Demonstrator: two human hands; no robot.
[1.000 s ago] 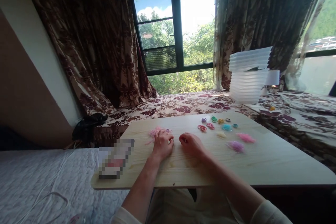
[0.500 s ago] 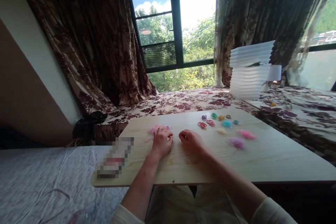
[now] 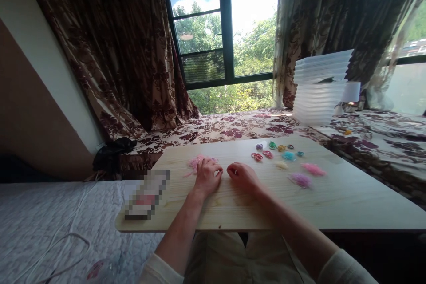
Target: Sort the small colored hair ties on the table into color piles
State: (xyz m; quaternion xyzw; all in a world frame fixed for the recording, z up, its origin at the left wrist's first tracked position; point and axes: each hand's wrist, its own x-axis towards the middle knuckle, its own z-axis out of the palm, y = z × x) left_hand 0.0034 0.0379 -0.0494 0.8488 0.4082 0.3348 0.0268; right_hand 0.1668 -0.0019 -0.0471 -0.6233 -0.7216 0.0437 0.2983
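My left hand (image 3: 208, 176) rests on the pale wooden table (image 3: 239, 215), its fingers curled and thumb near the fingertips. Just behind it lies a loose pile of small pink bands (image 3: 196, 163), partly covered by the fingers. A short gap to the right, my right hand (image 3: 243, 176) is closed in a pinch with its side on the table. Whatever either hand holds is too small or hidden to make out. Right of the hands are a purple bundle (image 3: 301, 180), a pink bundle (image 3: 313, 169) and a cream bundle (image 3: 281, 166) of thin bands.
Farther back on the table sit red rings (image 3: 257, 156), a green ring bunch (image 3: 272, 145) and a turquoise bundle (image 3: 288, 155). A blurred-out flat object (image 3: 146, 195) lies at the left edge. White corrugated stack (image 3: 319, 93) and lamp (image 3: 350, 93) stand beyond the table.
The camera view has shifted slightly, so the scene sits a little higher. My left hand has edged right towards my right hand, which keeps its pinch.
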